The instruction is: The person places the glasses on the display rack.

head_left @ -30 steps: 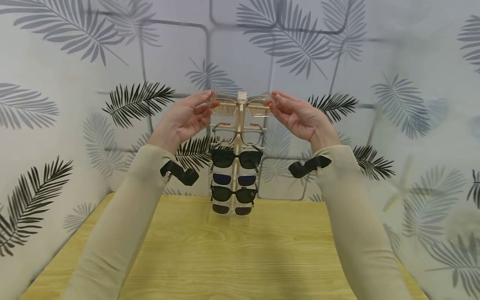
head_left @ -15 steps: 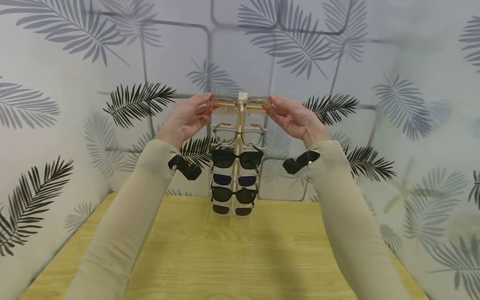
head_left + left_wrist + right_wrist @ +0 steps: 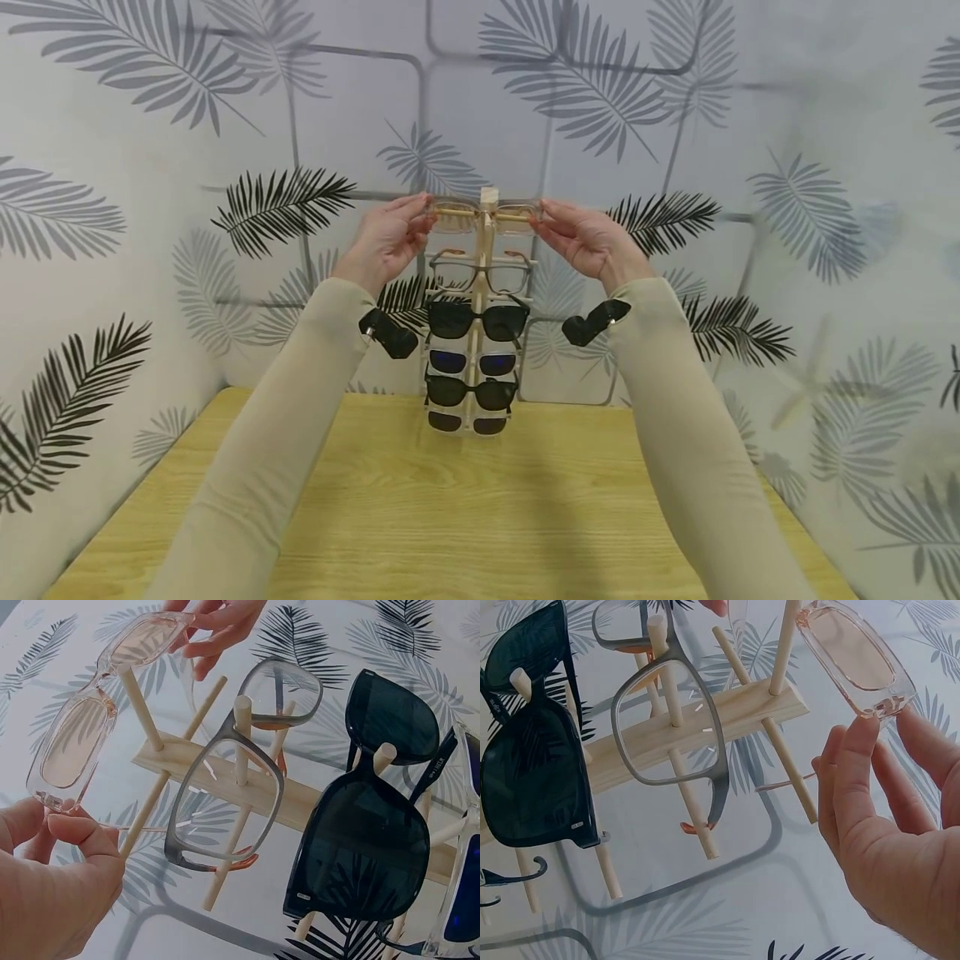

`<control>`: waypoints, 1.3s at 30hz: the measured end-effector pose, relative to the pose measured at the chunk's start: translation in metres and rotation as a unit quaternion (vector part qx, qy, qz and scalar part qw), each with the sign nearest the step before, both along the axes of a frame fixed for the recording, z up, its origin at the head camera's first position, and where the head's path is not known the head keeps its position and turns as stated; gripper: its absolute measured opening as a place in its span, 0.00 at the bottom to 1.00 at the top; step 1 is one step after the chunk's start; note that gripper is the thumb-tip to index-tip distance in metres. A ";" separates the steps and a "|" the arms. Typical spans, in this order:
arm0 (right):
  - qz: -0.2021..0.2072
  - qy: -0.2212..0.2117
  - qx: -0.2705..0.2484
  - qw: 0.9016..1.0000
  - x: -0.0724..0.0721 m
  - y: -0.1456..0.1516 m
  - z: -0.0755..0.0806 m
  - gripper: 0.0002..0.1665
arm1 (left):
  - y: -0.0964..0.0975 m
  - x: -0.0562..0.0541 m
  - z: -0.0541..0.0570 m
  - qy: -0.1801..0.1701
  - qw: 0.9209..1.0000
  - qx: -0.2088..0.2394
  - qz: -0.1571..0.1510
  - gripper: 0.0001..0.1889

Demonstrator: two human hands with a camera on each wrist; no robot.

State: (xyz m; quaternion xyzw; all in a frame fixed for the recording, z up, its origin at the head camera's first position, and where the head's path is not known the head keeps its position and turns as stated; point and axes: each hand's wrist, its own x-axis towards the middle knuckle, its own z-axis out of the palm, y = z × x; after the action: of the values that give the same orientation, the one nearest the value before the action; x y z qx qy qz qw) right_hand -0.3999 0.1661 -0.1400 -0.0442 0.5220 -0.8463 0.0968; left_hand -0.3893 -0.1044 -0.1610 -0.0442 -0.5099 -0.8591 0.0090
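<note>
A pair of clear, pink-tinted glasses (image 3: 75, 742) is held level at the top of a wooden eyewear stand (image 3: 488, 197). My left hand (image 3: 390, 237) pinches the glasses' left end between thumb and fingers; my right hand (image 3: 592, 237) pinches the right end. In the left wrist view the bridge is by the tip of the top front peg (image 3: 141, 709); whether they touch, I cannot tell. The temples point back past the stand's top. Just below hang grey-framed glasses (image 3: 180, 817), with black sunglasses (image 3: 450, 319) under them.
Lower on the stand are clear-framed sunglasses with blue lenses (image 3: 447, 361), another black pair (image 3: 447, 390) and a clear pair with dark lenses (image 3: 445, 422). The stand is at the back of a wooden table (image 3: 450, 517), before a leaf-patterned backdrop (image 3: 615, 117).
Both hands have carried the clear glasses a little forward and down to the stand's top peg. The forearms have come closer together. The other glasses keep their places.
</note>
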 end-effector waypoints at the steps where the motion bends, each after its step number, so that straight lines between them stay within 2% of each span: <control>1: -0.002 -0.001 0.000 1.000 0.000 0.000 0.000 0.06 | 0.001 -0.001 0.000 0.000 1.000 0.001 0.004 0.19; 6: -0.007 -0.001 0.005 1.000 0.000 0.003 -0.003 0.08 | 0.004 -0.001 -0.002 0.003 1.000 -0.017 0.005 0.18; 15: -0.011 0.012 0.026 1.000 -0.002 0.002 -0.008 0.04 | 0.003 0.002 -0.004 0.004 0.999 -0.051 0.003 0.19; 21: -0.013 0.016 0.030 0.999 0.000 0.002 -0.011 0.06 | 0.000 0.003 -0.006 0.005 0.996 -0.089 0.003 0.19; 29: -0.019 0.036 0.053 0.998 -0.003 0.000 -0.016 0.05 | -0.003 0.005 -0.012 0.022 0.994 -0.111 0.005 0.20; 34: -0.037 0.036 0.077 0.996 0.000 0.000 -0.019 0.12 | -0.005 0.007 -0.016 0.030 0.991 -0.124 0.031 0.19; 39: -0.057 0.043 0.098 0.993 0.010 0.000 -0.024 0.24 | -0.006 0.015 -0.020 0.046 0.984 -0.160 0.057 0.18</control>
State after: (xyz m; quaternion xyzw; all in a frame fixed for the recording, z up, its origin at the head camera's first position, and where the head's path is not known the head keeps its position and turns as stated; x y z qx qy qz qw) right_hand -0.3898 0.1660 -0.1644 -0.0415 0.6081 -0.7922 0.0296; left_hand -0.3742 -0.1106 -0.1806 -0.0554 -0.6411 -0.7618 0.0741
